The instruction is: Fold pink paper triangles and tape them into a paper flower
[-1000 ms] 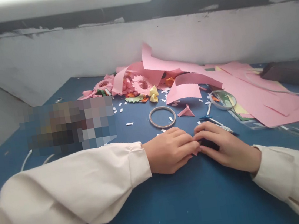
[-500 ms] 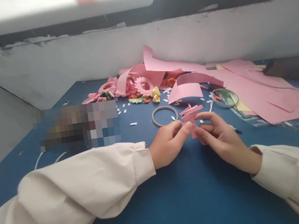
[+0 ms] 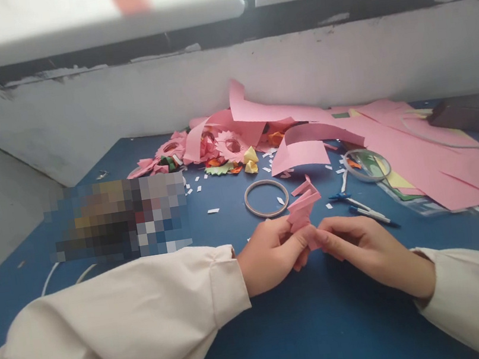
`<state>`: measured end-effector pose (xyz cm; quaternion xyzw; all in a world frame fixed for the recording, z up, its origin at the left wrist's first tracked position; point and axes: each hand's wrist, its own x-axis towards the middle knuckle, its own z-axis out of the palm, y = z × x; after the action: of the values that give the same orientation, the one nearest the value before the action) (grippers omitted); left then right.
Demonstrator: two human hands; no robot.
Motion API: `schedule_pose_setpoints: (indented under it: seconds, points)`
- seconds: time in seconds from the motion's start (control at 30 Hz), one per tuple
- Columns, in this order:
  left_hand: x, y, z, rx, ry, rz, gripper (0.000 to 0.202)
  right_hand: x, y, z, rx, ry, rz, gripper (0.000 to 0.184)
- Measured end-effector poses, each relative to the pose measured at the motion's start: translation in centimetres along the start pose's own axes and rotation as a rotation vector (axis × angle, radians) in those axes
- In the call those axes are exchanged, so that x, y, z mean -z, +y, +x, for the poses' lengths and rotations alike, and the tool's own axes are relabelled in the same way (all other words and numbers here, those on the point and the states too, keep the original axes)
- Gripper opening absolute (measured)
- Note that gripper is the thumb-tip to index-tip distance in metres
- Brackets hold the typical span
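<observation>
A folded piece of pink paper (image 3: 304, 209), with narrow strips at its top, is held upright above the blue table. My left hand (image 3: 271, 253) pinches it between thumb and fingers from the left. At its lower right edge, the thumb and fingers of my right hand (image 3: 367, 247) are closed on the same paper. Just beyond my left hand lies a roll of tape (image 3: 266, 198). Two pens, a blue-capped pen (image 3: 373, 214) among them, lie close behind my right hand. The fingertips partly hide the lower end of the paper.
Pink paper flowers (image 3: 229, 144), curled pink strips (image 3: 298, 149) and small yellow folded pieces (image 3: 250, 160) are heaped at the back. Pink sheets (image 3: 452, 159) spread to the right, beside a clear tape roll (image 3: 367, 164). White scraps dot the blue table (image 3: 290, 340); a blurred patch covers the left.
Both hands and the pink paper sit lower in view. My right hand has slid down to the paper's lower edge, its index finger lowered, and the pens behind it show more.
</observation>
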<state>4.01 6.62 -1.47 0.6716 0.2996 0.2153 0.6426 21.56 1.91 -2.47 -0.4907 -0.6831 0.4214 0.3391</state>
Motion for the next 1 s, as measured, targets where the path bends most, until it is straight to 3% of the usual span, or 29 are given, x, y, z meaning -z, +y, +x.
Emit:
schedule_pose_setpoints:
  seconds: [0.63,0.83,1.0]
  points:
    - [0.3,-0.2,0.7,0.019,-0.029,-0.099,0.037,0.8,0.7,0.0,0.003,0.014,-0.022,0.033]
    - [0.7,-0.2,0.6,0.053,-0.156,0.035,0.048,0.9,0.6,0.2,0.020,-0.057,0.021,0.035]
    - [0.6,-0.2,0.4,0.027,-0.176,0.109,0.040,0.9,0.8,0.0,0.070,-0.047,-0.093,0.032]
